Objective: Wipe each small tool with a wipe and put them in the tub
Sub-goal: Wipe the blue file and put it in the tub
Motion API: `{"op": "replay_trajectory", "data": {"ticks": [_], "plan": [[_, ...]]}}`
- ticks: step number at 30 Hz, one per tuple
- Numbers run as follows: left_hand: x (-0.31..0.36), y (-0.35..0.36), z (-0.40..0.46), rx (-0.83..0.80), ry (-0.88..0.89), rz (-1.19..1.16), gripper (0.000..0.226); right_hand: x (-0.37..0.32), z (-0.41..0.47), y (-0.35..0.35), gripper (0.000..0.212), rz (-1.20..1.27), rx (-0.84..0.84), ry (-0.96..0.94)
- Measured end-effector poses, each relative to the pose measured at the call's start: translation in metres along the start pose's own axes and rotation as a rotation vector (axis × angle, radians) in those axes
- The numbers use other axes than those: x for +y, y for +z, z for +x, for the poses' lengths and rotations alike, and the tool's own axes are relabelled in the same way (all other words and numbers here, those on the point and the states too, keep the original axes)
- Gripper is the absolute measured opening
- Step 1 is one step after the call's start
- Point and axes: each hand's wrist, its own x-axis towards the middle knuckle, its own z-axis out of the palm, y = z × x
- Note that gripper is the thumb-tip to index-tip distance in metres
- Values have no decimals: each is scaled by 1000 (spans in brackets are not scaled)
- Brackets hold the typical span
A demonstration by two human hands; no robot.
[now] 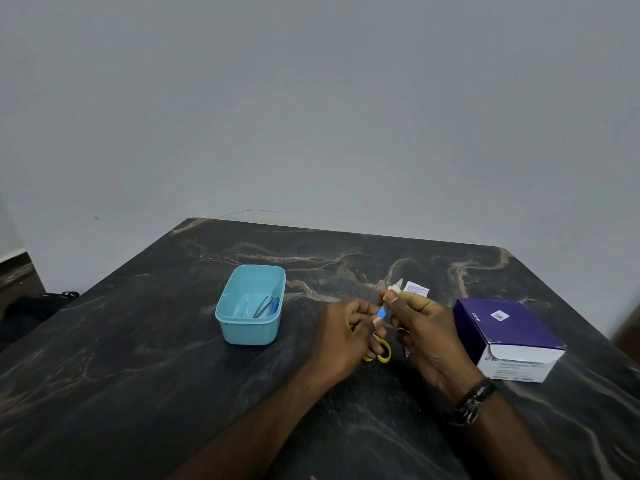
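A light blue tub (231, 327) stands on the dark marble table and holds a pair of tweezers (262, 306) beside a blue-handled tool. My left hand (349, 336) pinches a small blue-tipped tool (381, 313) just right of the tub. My right hand (424, 327) pinches a white wipe (394, 289) around the upper end of that tool. Yellow-handled scissors (382, 355) lie on the table under my hands, mostly hidden. A torn wipe sachet (417, 291) lies just behind my right hand.
A purple and white box of alcohol swabs (509, 336) sits at the right, close to my right wrist. The table (138, 375) ends at a grey wall behind. A dark bag lies on the floor at the far left.
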Motion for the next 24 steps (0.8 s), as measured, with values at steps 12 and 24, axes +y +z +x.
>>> {"op": "replay_trajectory", "data": {"ticks": [12,24], "plan": [[-1,4,-2,-9,-43,-30,9,3,6,-7,28,-90,3,-9],[1,5,-3,-17,-46,-39,10,7,12,-11,22,-106,28,-24]]}}
